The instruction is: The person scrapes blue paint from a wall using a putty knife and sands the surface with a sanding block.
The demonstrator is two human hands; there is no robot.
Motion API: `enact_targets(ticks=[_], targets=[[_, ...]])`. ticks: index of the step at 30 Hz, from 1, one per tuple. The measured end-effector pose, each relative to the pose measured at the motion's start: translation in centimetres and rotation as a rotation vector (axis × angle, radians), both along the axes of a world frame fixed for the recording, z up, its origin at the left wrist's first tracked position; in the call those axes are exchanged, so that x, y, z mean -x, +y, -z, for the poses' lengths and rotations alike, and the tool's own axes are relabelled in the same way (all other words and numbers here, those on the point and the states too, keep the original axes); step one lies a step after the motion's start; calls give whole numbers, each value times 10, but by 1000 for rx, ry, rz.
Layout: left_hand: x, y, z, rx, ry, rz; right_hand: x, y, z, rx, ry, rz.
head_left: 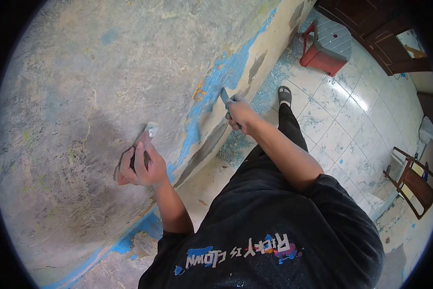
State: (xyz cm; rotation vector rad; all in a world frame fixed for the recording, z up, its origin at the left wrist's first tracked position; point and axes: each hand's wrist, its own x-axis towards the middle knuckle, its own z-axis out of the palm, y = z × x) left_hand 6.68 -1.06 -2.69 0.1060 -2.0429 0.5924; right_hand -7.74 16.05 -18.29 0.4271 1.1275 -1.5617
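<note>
At patchy blue-and-grey wall [129,62] | scraper [224,95] | grey-blue, narrow, perhaps dusty

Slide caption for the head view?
Right hand holds a scraper at a blue patch on the wall; left hand, a pale-tipped object.

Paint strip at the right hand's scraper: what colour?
Paint strip is mostly blue, best in head view.

Head-worn view, from above; facing forward, downward
</note>
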Motion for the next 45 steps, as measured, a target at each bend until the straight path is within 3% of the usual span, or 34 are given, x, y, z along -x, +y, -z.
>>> enact_targets(ticks=[8, 11, 16, 20, 27, 30, 34, 38, 45], targets=[[4, -4, 4, 17, 36, 6, 4, 6, -4, -20, 46, 20], [3, -3, 2, 31, 14, -1, -2, -6, 38, -52, 74, 96], [1, -5, 2, 54, -2, 4, -5, -3, 7, 9, 19, 45], [6, -6, 5, 86, 16, -1, 2, -3, 28, -4, 15, 64], [9, 0, 3, 98, 10, -38, 6, 0, 16, -2, 27, 50], [12, -2, 3, 117, 16, -19, 13, -4, 63, 23, -66, 123], [10, -4, 4, 157, 11, -27, 4, 1, 11, 92, -86, 120], [11, -6, 7, 120, 30, -10, 11, 1, 40, 19, -81, 98], [14, -4, 9, 119, 20, -7, 14, 6, 23, 68, -84, 95]])
